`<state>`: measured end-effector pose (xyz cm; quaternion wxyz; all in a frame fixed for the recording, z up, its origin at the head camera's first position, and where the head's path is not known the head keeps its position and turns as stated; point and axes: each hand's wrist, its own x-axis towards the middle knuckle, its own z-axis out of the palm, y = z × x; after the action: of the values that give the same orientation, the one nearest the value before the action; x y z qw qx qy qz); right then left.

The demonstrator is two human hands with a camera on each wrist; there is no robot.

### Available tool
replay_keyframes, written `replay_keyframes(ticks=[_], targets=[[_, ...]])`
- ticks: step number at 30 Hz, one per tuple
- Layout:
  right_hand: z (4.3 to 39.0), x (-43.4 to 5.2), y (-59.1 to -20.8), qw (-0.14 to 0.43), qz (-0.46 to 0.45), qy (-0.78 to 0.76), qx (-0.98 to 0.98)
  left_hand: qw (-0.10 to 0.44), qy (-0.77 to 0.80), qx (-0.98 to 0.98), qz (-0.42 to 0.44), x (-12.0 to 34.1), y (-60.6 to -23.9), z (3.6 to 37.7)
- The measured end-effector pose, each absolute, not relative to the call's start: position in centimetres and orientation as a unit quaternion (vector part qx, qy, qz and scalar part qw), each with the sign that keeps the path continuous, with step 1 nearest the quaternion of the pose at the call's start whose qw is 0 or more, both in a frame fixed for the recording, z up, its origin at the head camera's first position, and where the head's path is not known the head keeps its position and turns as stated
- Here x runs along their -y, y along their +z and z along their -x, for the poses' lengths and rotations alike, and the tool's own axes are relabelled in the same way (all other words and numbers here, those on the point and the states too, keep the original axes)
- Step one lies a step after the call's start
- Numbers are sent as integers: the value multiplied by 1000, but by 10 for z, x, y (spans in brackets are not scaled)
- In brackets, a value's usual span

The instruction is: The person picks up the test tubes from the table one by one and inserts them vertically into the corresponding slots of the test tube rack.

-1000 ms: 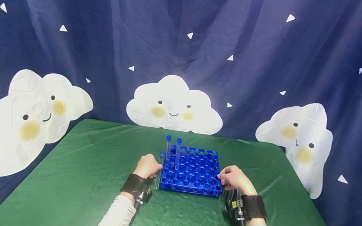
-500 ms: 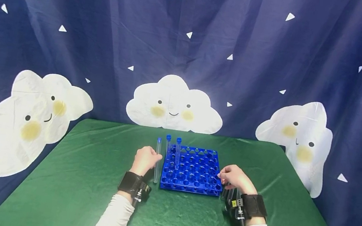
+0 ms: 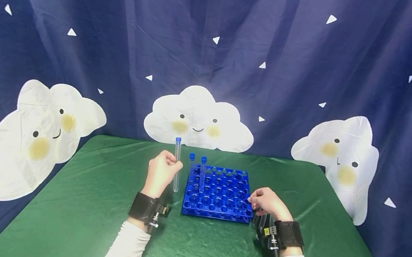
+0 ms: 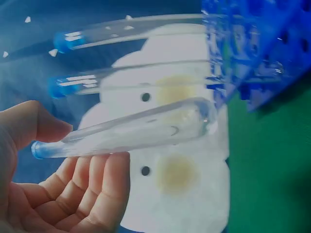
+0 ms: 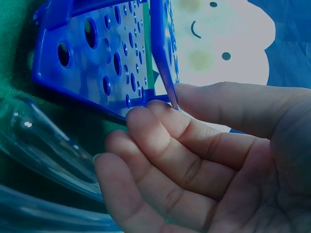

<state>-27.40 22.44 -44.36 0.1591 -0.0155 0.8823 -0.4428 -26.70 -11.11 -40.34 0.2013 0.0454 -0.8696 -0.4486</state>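
Your left hand [image 3: 162, 170] has its fingers curled round a clear tube [image 3: 176, 166] with a blue cap, holding it upright, long axis pretty much vertical, just off the left edge of the blue rack [image 3: 219, 194] and lifted clear of the green surface [image 3: 101, 201]. So the rack's open holes lie to the right of the tube, next to the two capped tubes [image 3: 196, 171] already standing at the rack's far-left corner. Your right hand [image 3: 268, 203] is loosely curled with fingertips touching the rack's right edge, gripping nothing I can see.
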Motion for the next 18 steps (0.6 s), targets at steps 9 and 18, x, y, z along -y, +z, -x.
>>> replay_keyframes(ticks=[9,18], targets=[[275,-225,-445,158,12,-448,-880,260,-474,841,1,93,-390,256],[274,-224,-444,160,16,-447,-880,259,-493,829,52,66,-388,246]])
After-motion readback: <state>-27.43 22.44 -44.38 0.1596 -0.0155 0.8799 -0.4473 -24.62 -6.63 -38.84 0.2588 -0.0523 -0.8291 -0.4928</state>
